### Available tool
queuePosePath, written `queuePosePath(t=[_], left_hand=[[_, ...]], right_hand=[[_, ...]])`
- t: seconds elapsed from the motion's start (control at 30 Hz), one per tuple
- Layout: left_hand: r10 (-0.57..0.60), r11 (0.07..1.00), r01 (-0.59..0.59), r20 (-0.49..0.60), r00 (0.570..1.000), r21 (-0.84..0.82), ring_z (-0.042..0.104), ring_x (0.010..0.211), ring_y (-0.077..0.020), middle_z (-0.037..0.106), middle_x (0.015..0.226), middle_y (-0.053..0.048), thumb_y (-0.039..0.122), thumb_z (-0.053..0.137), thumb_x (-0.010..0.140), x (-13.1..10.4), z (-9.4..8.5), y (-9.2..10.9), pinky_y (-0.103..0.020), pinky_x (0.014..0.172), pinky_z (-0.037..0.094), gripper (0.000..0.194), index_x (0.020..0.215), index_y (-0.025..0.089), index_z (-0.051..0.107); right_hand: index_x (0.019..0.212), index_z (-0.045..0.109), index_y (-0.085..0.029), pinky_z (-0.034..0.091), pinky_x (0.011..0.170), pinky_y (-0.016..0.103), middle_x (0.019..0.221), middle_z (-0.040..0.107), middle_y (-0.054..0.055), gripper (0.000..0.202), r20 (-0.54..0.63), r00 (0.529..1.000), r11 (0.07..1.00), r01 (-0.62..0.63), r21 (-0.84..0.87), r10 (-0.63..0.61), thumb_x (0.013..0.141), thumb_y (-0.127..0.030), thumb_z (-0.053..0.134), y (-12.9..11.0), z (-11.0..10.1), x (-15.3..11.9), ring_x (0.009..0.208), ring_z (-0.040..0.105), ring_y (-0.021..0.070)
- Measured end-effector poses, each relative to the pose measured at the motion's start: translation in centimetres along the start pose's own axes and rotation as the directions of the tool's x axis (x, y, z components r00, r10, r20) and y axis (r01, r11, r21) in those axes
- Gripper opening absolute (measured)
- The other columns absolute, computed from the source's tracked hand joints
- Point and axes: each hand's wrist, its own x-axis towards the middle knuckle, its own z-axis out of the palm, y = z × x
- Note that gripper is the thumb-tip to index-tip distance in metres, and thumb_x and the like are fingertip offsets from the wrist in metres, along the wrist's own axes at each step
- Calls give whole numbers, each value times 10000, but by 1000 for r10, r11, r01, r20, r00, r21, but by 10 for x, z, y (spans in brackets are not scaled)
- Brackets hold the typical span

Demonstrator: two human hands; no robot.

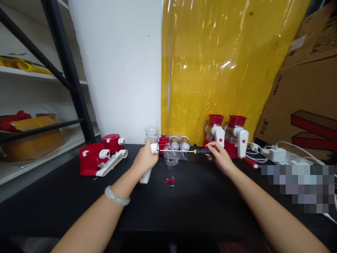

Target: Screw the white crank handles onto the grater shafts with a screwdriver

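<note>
My left hand (145,158) is closed around a white and red plastic part, whose round white end (154,148) points right and whose lower white piece (145,176) shows beneath the hand. In my right hand (219,159) is a screwdriver (202,151) with a black and yellow handle. Its long shaft lies level, and the tip reaches the opening of the white end; whether it touches a screw is hidden. Below, small red pieces (170,180) lie on the black table (200,207) with thin metal bits beside them.
Red housings (91,158) with a white strip sit at the left. Clear plastic parts (171,160) and metal drums stand behind the screwdriver. Two red and white grinder-like machines (238,137) are at the back right, near white cables and a charger (277,154). A cardboard box (302,95) leans at right.
</note>
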Motion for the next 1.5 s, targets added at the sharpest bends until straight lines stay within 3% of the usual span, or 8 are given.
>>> queuePosePath(t=[0.23,0.43,0.73,0.87,0.97,1.3,1.4,1.5], left_hand=[[5,1000,-5,13,1000,-5,649,711,-227,664,800,-42,198,562,736,-1,-1,1,-272,593,392,332,1056,241,487],[-5,1000,4,-4,1000,-25,654,709,-231,667,803,-45,204,568,735,-1,-2,2,-276,602,403,332,1056,244,490],[-11,1000,11,17,1000,-13,665,724,-232,679,815,-48,192,563,745,-1,-2,4,-278,609,418,332,1066,237,491],[-15,1000,15,20,1000,-6,669,729,-233,682,814,-47,194,563,754,-2,-3,5,-279,618,424,334,1078,235,492],[-24,1000,24,28,999,-9,668,726,-230,685,822,-47,183,564,750,-3,-4,7,-278,620,426,352,1090,236,490],[27,1000,-27,24,999,-10,659,719,-222,674,822,-42,195,562,755,-2,0,3,-275,612,420,332,1074,236,483],[34,999,-34,23,999,-15,661,732,-225,674,819,-39,203,568,757,-3,0,4,-273,614,422,314,1059,238,485],[19,1000,-18,21,1000,-16,665,732,-225,678,829,-41,196,566,761,-4,-2,6,-274,625,427,328,1076,237,484]], right_hand=[[939,578,-274,522,773,325,929,611,-4,363,75,997,964,-7,266,-14,662,-377,789,-8,3,-5,878,610,162],[829,584,-204,376,428,258,502,506,-28,390,58,995,996,-83,-44,86,835,-591,539,2,-1,1,415,466,124],[912,606,-254,522,711,286,907,602,1,319,73,997,976,18,217,-35,669,-374,773,-7,1,-5,831,603,153],[837,594,-216,476,491,291,656,608,16,447,50,995,994,-87,60,84,788,-659,562,-2,2,-1,535,577,156],[800,590,-202,381,413,252,539,546,-17,456,29,997,993,-63,-96,66,768,-657,597,1,1,1,411,469,114],[987,597,-283,507,820,282,983,623,-7,484,-1,1000,960,20,278,-20,581,-295,859,-7,1,-3,860,608,130],[978,588,-275,524,798,316,958,653,15,422,4,999,968,31,248,-33,640,-390,813,-9,1,-2,889,634,169],[876,585,-231,501,553,301,683,629,13,383,-14,1000,998,-15,62,16,775,-597,627,-10,0,-1,604,612,166]])
